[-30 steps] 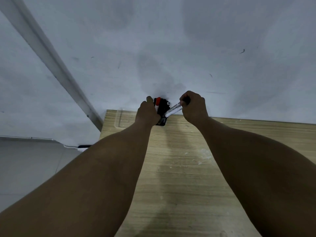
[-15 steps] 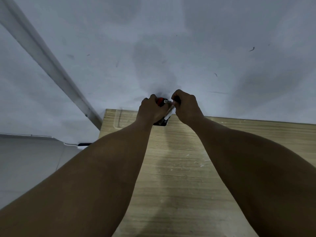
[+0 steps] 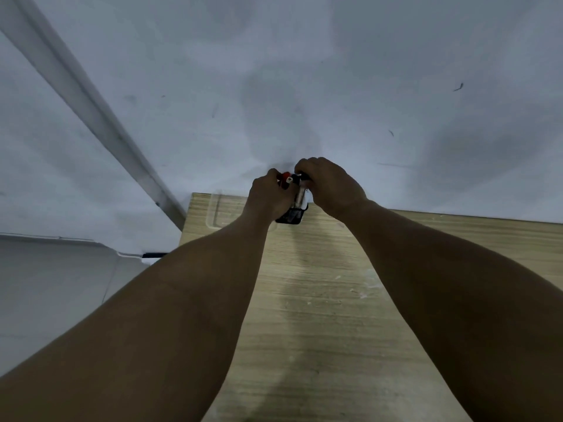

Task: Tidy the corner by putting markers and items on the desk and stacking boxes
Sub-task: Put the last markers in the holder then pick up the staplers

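At the far edge of the light wooden tabletop [image 3: 320, 300], against the pale wall [image 3: 335, 71], the left hand [image 3: 268, 196] curls its grip around a small black mesh holder [image 3: 292, 217]. A red-capped marker [image 3: 285, 178] stands inside. The right hand [image 3: 330, 184] grips a clear-barrelled marker [image 3: 301, 194], nearly upright in the holder.

Pale scuffed wall [image 3: 304, 71], grey floor [image 3: 54, 284]
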